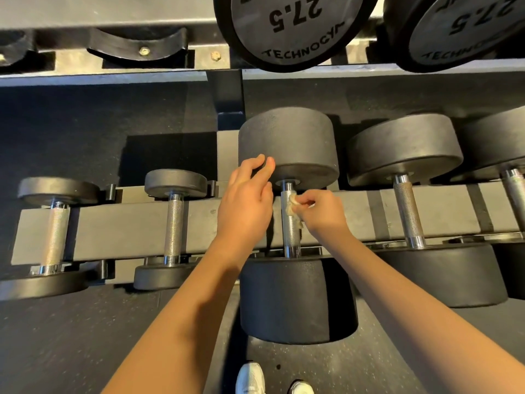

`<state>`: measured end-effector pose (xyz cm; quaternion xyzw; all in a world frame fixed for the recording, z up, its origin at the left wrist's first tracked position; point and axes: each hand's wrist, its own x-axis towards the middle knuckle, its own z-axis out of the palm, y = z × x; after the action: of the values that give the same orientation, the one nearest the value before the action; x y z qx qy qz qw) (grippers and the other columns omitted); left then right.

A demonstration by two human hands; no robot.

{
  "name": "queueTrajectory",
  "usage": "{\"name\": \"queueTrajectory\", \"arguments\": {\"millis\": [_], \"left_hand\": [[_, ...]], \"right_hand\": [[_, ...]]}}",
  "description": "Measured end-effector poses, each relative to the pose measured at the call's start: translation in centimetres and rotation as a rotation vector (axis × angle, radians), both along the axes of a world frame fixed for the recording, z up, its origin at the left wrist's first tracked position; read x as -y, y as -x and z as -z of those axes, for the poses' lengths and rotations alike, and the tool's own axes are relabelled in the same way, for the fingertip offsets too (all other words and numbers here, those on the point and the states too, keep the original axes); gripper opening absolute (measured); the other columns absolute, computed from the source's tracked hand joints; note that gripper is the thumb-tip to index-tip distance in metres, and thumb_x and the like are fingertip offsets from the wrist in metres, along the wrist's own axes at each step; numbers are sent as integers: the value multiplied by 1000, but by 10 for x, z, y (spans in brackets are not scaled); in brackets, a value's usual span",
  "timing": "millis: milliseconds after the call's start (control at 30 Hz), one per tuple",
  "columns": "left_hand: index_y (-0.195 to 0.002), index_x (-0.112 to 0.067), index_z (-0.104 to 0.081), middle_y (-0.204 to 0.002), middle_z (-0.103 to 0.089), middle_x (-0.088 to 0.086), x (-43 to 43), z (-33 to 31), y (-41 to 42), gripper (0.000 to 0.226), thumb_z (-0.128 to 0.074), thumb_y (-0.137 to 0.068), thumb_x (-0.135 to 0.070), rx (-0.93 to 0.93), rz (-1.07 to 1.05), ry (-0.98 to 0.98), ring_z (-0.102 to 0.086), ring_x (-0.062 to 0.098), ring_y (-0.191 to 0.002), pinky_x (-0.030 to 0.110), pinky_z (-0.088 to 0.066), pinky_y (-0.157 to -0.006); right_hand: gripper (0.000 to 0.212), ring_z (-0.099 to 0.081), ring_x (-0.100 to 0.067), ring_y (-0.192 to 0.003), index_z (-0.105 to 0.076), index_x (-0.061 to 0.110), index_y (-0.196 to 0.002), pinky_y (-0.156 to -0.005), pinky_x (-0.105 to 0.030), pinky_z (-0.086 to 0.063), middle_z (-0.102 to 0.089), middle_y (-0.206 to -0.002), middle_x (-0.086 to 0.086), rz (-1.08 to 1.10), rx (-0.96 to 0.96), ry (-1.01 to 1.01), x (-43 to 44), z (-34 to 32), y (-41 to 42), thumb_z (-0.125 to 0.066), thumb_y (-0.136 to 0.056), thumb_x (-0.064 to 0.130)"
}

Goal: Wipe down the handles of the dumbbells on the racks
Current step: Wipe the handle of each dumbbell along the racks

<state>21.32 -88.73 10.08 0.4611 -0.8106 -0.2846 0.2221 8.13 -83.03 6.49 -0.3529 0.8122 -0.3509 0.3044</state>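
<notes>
A large black dumbbell [289,143] lies across the lower rack rail [142,223], its knurled steel handle [290,237] running toward me. My right hand [321,211] pinches a small crumpled pale cloth [292,203] against the upper right side of that handle. My left hand [247,200] hovers just left of the handle with relaxed fingers, their tips touching the far weight head. It holds nothing.
Two small dumbbells [174,223] [55,231] lie on the rail to the left, larger ones [409,211] to the right. An upper shelf [113,72] carries 27.5 dumbbells [295,27] overhead. Dark floor and my white shoes [251,378] are below.
</notes>
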Motion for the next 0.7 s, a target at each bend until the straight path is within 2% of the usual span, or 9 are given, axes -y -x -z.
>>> {"name": "queueTrajectory", "arguments": {"millis": [100,167,267,367,433,567,633,700], "left_hand": [[-143,-24,-41,-147,-36,-6,1,1,0,45,-42,-100,-12,4,7,10,-29,9,-133,17,-27,-96],[-143,-23,-41,-147,-35,-5,0,1,0,46,-41,-99,-10,8,5,9,-29,10,-134,17,-27,-96],[-144,-23,-40,-147,-35,-6,-1,1,0,49,-40,-98,-6,3,4,-9,-28,10,-134,17,-26,-97],[-144,-23,-40,-147,-34,-6,-1,1,0,51,-39,-96,-3,-3,-1,-22,-28,9,-133,17,-25,-99],[-144,-24,-40,-147,-34,-7,-1,0,0,52,-40,-96,-3,-2,-1,-29,-28,9,-133,16,-24,-100],[-144,-24,-39,-147,-34,-8,0,2,-1,54,-40,-95,-1,1,7,-23,-26,8,-134,14,-22,-101],[-144,-24,-39,-147,-33,-8,0,3,-2,55,-41,-95,-1,-1,9,-24,-26,7,-134,13,-22,-101],[-144,-25,-38,-147,-33,-8,0,4,-2,56,-41,-94,0,-8,11,-24,-25,7,-135,9,-20,-98]], "right_hand": [[10,-53,-7,-66,-72,5,-91,-55,-6,-39,-63,-77,-3,33,8,40,3,-2,0,-64,-89,11],[9,-54,-11,-68,-70,9,-80,-54,-9,-37,-60,-71,-1,17,17,6,-3,-3,-1,-65,-87,8],[22,-53,-10,-67,-56,13,-66,-51,-10,-36,-53,-71,2,-101,15,-187,-18,-2,0,-64,-84,4],[22,-59,-17,-81,-54,13,-66,-63,-20,-45,-60,-82,-5,-290,-24,-423,-23,-7,2,-70,-79,5],[18,-62,-20,-86,-57,12,-69,-69,-26,-49,-65,-89,-10,-299,-37,-459,-20,-10,0,-72,-77,6],[16,-61,-18,-86,-60,15,-73,-75,-28,-51,-61,-88,-2,-145,-63,-358,-14,-3,-6,-67,-84,6],[12,-57,-14,-76,-63,11,-75,-74,-28,-50,-57,-77,2,-72,-41,-246,-9,-3,-5,-66,-85,8],[13,-52,-12,-65,-64,3,-73,-67,-27,-48,-56,-68,-2,-30,-65,-120,2,-5,-2,-64,-86,6]]}}
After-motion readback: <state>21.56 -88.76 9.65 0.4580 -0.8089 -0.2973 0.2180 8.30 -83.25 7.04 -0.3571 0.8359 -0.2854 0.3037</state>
